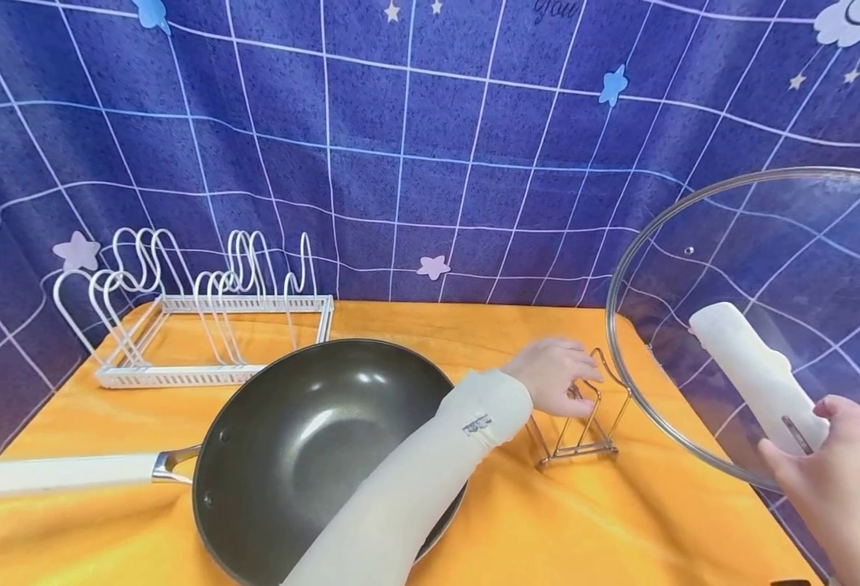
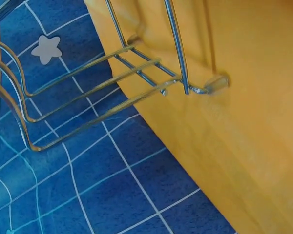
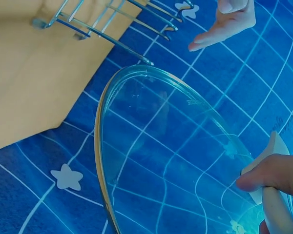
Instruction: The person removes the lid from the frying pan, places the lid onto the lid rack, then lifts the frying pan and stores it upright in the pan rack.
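My right hand [image 1: 847,464] grips the long white handle [image 1: 755,378] of a large glass lid [image 1: 700,252] with a metal rim, held upright at the right side. My left hand [image 1: 554,378] hovers over a small wire lid rack [image 1: 579,448] on the table, fingers bent loosely. In the right wrist view the left hand [image 3: 232,24] stands apart from the rack [image 3: 105,36] with nothing between its fingers, and the lid's rim [image 3: 136,69] comes right up to one wire end. Only a sliver of left fingers shows in the left wrist view, beside the rack wires [image 2: 122,73].
A dark wok [image 1: 342,439] with a white handle lies under my left forearm. Behind it at the left stands a white dish rack [image 1: 246,303]. An orange cloth [image 1: 430,321] covers the table, and a blue gridded curtain [image 1: 430,195] hangs behind.
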`<state>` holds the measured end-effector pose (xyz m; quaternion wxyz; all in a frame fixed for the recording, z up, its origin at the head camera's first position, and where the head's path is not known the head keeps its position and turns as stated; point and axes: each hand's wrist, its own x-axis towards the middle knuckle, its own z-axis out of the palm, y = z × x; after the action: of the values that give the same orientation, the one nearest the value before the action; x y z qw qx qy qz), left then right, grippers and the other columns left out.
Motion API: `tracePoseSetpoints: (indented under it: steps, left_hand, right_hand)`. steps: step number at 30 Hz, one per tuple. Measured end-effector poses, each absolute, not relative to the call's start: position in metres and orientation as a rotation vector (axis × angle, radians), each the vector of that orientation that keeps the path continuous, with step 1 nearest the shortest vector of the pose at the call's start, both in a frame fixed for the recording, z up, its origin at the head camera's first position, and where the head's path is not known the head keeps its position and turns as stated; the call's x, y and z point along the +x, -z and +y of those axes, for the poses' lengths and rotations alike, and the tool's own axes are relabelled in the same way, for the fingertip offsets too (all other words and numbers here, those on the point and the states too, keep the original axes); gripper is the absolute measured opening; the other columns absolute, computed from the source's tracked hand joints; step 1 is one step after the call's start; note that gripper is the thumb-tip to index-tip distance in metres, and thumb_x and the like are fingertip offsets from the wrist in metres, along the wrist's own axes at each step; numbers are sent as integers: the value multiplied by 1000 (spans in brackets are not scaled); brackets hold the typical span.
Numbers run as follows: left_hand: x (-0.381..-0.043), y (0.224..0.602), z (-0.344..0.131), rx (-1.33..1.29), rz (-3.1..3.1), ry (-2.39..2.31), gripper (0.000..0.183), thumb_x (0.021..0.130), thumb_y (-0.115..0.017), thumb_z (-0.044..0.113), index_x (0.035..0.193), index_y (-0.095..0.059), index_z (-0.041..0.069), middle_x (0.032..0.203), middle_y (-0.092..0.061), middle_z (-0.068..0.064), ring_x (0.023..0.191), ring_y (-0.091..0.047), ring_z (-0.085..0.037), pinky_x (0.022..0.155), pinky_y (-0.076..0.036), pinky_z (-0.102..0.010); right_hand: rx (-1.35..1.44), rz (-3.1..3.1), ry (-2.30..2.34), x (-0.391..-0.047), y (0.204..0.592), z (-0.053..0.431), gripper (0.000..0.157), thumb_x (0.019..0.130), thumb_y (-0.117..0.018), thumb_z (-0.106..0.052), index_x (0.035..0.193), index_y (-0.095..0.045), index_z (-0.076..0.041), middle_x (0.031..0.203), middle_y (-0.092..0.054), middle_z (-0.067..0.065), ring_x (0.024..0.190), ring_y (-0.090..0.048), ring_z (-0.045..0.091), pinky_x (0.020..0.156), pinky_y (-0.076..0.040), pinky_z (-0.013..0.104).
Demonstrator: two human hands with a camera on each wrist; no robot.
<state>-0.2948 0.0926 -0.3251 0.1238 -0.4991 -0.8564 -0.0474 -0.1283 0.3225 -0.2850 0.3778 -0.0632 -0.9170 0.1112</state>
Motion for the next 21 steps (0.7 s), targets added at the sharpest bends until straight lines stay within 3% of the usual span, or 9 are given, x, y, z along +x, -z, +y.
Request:
tracePoseSetpoints:
  steps: [10, 15, 18, 20, 21]
  left_hand:
    - [-302, 341, 89, -1462, -2534, 261, 42, 88, -59, 41, 125, -67, 24, 133, -60, 8, 132, -47, -10, 111, -25, -17]
    - [-304, 344, 86, -1463, -2530, 264, 42, 85, -59, 40, 122, -68, 21, 130, -62, 9, 131, -48, -10, 110, -25, -15]
    - [-303, 344, 86, -1477, -2530, 229, 44, 85, -59, 41, 124, -67, 21, 132, -61, 8, 132, -47, -11, 111, -24, -15]
    - [-303, 345, 86, -1487, -2540, 207, 45, 85, -59, 42, 125, -66, 21, 134, -60, 7, 133, -46, -11, 111, -23, -15]
    - [-304, 345, 86, -1487, -2546, 196, 45, 86, -59, 42, 126, -66, 22, 135, -59, 7, 134, -46, -12, 112, -22, -15]
  right_hand:
    - [25, -2182, -264, -131, 280, 319, 52, 72, -56, -12, 109, -37, 20, 77, -47, 52, 60, -46, 67, 49, -40, 71]
    - [51, -2173, -228, -133, 275, 319, 53, 68, -59, -7, 108, -39, 21, 76, -48, 52, 56, -46, 66, 44, -40, 69]
    - [-6, -2212, -252, -133, 272, 317, 57, 60, -62, 4, 109, -38, 21, 78, -47, 52, 57, -46, 65, 45, -40, 69]
    - [22, -2192, -265, -133, 273, 318, 55, 64, -61, -1, 109, -37, 19, 75, -47, 51, 55, -45, 64, 45, -39, 68]
    - [45, -2178, -272, -134, 273, 319, 52, 67, -60, -6, 108, -37, 19, 73, -46, 50, 54, -44, 64, 41, -40, 63]
